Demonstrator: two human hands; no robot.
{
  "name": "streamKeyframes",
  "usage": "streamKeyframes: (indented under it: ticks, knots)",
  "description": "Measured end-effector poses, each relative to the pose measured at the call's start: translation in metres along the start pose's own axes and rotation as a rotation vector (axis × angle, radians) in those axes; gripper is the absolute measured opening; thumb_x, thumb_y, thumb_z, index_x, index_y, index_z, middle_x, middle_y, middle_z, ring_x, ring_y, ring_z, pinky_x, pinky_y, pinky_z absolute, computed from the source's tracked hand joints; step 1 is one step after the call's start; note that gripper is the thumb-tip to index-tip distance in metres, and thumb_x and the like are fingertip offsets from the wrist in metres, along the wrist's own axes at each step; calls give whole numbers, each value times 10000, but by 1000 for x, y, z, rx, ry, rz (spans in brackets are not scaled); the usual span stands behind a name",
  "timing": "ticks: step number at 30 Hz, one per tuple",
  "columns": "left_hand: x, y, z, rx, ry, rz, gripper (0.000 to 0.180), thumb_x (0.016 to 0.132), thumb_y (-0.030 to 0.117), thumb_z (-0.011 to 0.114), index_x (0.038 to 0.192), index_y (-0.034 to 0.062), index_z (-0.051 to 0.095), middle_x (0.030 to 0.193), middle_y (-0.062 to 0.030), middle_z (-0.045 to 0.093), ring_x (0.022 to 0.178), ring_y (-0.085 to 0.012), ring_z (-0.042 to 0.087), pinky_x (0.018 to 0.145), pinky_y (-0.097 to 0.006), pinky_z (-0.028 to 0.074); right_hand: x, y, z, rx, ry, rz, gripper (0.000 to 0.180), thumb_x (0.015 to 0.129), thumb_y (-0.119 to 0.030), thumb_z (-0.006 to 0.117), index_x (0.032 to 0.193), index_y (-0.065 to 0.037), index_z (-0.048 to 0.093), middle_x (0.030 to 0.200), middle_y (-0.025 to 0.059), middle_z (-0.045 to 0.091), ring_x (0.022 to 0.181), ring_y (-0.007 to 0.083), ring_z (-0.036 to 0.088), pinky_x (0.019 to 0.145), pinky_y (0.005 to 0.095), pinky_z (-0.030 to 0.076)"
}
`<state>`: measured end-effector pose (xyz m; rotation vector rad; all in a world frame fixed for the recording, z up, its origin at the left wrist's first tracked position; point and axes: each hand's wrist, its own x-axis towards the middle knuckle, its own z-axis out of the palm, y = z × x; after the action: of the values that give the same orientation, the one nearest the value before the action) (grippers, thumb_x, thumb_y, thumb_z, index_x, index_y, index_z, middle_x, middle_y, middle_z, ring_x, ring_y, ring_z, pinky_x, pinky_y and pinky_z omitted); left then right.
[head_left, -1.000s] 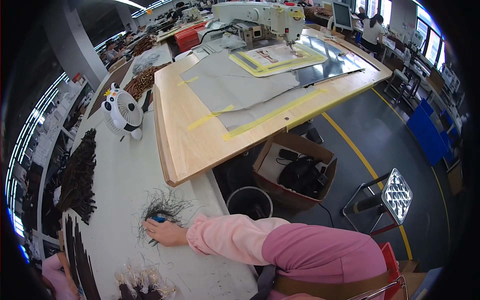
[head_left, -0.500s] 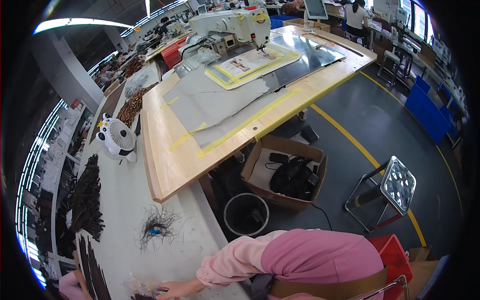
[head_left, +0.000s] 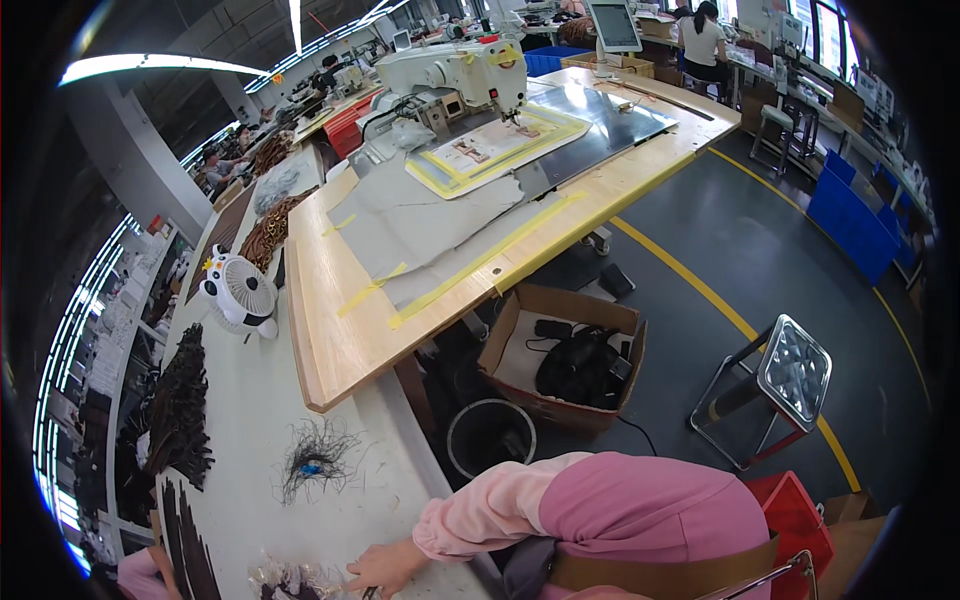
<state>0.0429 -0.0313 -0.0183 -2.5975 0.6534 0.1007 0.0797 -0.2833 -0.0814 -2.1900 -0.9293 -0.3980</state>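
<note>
A long white tabletop point(head_left: 250, 440) runs from the near edge away up the left of the view, beside a wooden sewing table point(head_left: 350, 330) carrying grey fabric point(head_left: 410, 220) and a white sewing machine point(head_left: 455, 70), with an open cardboard box point(head_left: 520, 335) holding a black bundle point(head_left: 580, 365) and a round bin point(head_left: 490, 435) of dark contents on the floor below. The right hand point(head_left: 385, 567), in a pink sleeve, rests at the near end of the tabletop with fingers loosely curled at a small pale tuft bundle point(head_left: 290, 578), whose long axis I cannot tell. Whether it grips the tuft is unclear, the left hand point(head_left: 160, 585) barely shows at the lower edge, and a dark thread tangle point(head_left: 318, 458) with a blue piece lies farther up.
</note>
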Motion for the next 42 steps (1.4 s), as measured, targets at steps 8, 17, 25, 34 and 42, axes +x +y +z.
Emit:
streamKeyframes:
  ticks: [8,17,25,34,42]
  knots:
    - [-65,-23,27,116,82,-280,392,580,72,654,960,82,560,748,-105,546,764,-292,541,693,-435,343,3,8,9,20,-211,12,134,711,-124,569,766,-2,583,904,178,524,736,337,594,651,437,474]
    - [-96,40,38,-280,188,-498,856,665,314,712,1371,58,302,1368,-123,373,1267,-329,316,1023,-530,196,42,4,-10,162,-275,37,216,726,-140,606,924,-57,618,775,111,640,726,306,614,633,419,466]
    - [-98,60,40,-517,552,-428,496,664,164,707,1108,21,537,1145,-114,531,1123,-292,451,1001,-473,270,43,-18,17,216,-463,-150,334,676,-162,651,1002,-103,610,695,125,632,650,307,613,577,416,457]
    - [-96,61,27,-862,460,-444,159,754,87,630,889,58,552,824,-76,582,742,-298,581,646,-405,435,55,-31,13,78,-762,-218,200,668,-156,611,853,-83,632,613,120,602,610,314,591,554,417,442]
    - [-71,90,34,-835,354,-494,168,793,140,625,894,71,510,825,-71,562,662,-283,581,545,-386,453,47,-35,5,81,-644,-73,207,679,-228,629,757,-36,634,599,133,586,612,311,585,564,399,445]
